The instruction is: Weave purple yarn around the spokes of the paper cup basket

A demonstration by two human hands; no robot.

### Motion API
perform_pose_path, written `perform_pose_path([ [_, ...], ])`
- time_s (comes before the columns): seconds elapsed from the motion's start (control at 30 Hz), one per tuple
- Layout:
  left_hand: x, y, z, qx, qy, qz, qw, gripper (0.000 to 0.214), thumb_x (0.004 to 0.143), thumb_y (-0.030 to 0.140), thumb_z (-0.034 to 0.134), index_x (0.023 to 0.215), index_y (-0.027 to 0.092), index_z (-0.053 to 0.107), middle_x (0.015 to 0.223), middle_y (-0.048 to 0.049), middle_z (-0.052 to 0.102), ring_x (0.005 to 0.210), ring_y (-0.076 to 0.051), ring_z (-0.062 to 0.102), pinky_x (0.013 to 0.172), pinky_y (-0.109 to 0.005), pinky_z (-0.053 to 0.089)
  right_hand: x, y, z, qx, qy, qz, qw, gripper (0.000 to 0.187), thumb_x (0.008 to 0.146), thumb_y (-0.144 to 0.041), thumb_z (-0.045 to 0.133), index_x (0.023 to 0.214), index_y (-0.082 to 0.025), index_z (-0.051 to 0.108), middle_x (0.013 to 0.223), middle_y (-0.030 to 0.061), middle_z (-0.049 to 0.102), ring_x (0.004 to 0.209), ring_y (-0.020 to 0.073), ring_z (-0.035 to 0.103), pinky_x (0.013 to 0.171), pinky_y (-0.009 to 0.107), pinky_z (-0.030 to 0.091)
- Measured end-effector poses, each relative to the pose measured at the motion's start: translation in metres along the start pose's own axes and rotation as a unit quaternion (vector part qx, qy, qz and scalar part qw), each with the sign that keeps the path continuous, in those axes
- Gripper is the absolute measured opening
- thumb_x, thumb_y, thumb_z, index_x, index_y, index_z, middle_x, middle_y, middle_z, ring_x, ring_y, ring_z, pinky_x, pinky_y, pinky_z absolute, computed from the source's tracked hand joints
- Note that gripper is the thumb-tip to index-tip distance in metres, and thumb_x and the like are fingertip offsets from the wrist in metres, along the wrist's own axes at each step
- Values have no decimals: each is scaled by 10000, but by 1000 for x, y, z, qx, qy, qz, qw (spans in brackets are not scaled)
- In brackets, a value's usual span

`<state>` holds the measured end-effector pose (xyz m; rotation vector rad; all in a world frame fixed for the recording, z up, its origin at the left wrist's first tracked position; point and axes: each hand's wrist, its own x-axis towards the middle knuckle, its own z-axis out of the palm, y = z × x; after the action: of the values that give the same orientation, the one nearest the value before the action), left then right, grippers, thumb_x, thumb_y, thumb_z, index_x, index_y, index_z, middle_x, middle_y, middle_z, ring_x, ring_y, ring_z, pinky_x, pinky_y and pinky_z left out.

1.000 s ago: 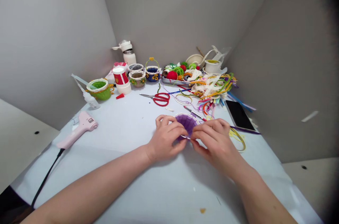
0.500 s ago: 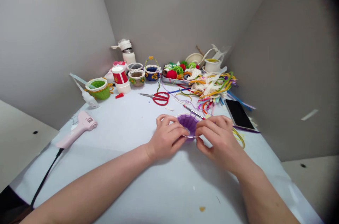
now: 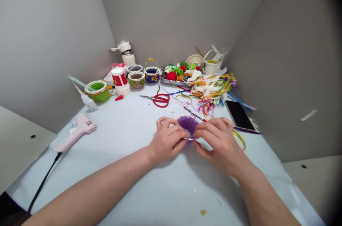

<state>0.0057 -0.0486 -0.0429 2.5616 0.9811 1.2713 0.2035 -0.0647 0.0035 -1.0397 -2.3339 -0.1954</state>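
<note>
A small purple woven basket (image 3: 187, 123) with a white rim stands in front of me, its mouth tipped toward me. My left hand (image 3: 169, 138) is closed on the rim at its left and near side, fingertips over the edge. On the right side, my right hand (image 3: 217, 140) pinches the same rim between thumb and fingers. Both sets of fingertips meet close together at the near edge and cover part of it. Just behind the basket lies a pen (image 3: 195, 114). Farther back are red-handled scissors (image 3: 160, 100), their blades pointing left.
At left rest a pink glue gun (image 3: 77, 131), a white glue bottle (image 3: 89, 102) and a green basket (image 3: 98, 91). Behind stand small decorated baskets (image 3: 136, 80) and a white bottle (image 3: 128, 55). A ribbon pile (image 3: 211, 87) and a phone (image 3: 239, 115) occupy the right.
My right hand has slid slightly left along the basket's near rim, closer to my left hand. The whole view has shifted a little; the left hand keeps its hold.
</note>
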Motion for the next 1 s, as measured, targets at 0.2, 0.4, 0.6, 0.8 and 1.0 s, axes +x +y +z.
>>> perform_pose_path([
  [0.2,3,5,2,-8,7,-3,1000,78,832,247,578,881,220,633,890,-5,704,999,-193,505,942,-426,268,2,-5,-2,8,7,-21,1000,74,849,-178,602,788,-218,609,804,-4,682,822,174,527,856,396,292],
  [0.4,6,8,6,5,9,-16,1000,56,814,218,569,807,210,624,862,3,705,990,-195,501,932,-425,265,1,-4,2,-3,11,-27,1000,84,823,-153,616,767,-210,590,802,-11,688,829,175,527,864,398,289],
  [0.6,4,8,6,-2,17,-27,999,53,804,190,573,825,211,617,873,19,699,1005,-199,490,935,-437,253,2,-4,4,-4,16,-24,1000,87,812,-142,617,766,-208,584,798,-16,685,826,173,523,863,396,288],
  [0.8,4,8,6,1,12,-35,999,55,799,220,577,822,207,625,869,-2,703,1008,-213,493,925,-442,264,1,-6,2,1,15,-23,1000,70,823,-157,619,788,-215,604,812,-5,690,830,175,525,872,398,282],
  [1.0,5,10,9,-10,5,-39,999,40,792,212,572,785,211,611,864,9,694,1002,-213,483,912,-442,263,0,-3,3,-5,12,-29,1000,65,829,-170,614,779,-208,597,815,-5,692,844,178,530,862,393,291],
])
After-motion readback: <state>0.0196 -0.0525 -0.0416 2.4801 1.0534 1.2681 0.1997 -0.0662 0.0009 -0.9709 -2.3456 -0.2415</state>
